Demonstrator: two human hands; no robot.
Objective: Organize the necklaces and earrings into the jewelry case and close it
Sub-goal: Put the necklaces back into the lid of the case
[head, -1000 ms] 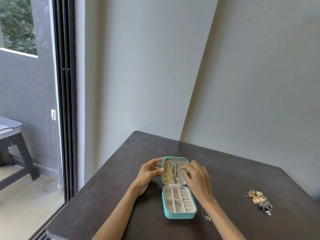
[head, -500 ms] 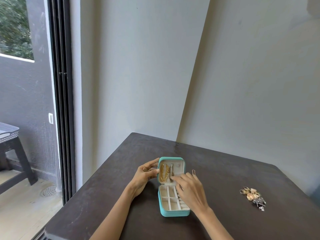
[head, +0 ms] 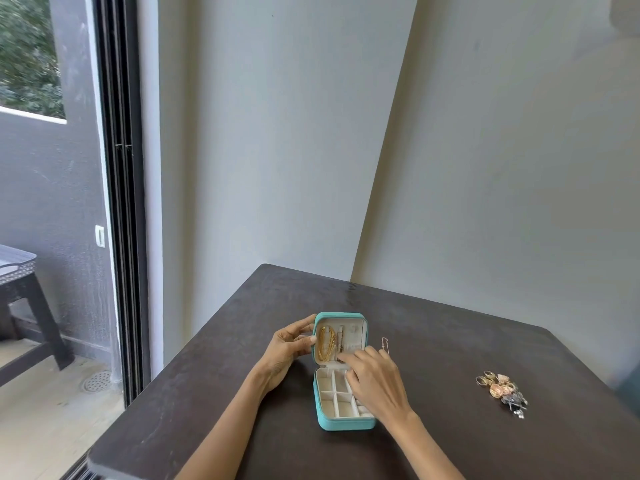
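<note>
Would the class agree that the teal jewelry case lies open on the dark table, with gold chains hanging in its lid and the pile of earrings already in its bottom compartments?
Not quite. The head view shows the teal jewelry case open on the dark table, gold chains in its lid, but the pile of earrings lies on the table, well to the right of the case. The compartments that show look empty.

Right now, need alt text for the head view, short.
A person's left hand holds the upright lid of an open teal jewelry case on a dark table while the right hand reaches into the lid by the hanging gold necklaces. A pile of earrings lies apart to the right.
</note>
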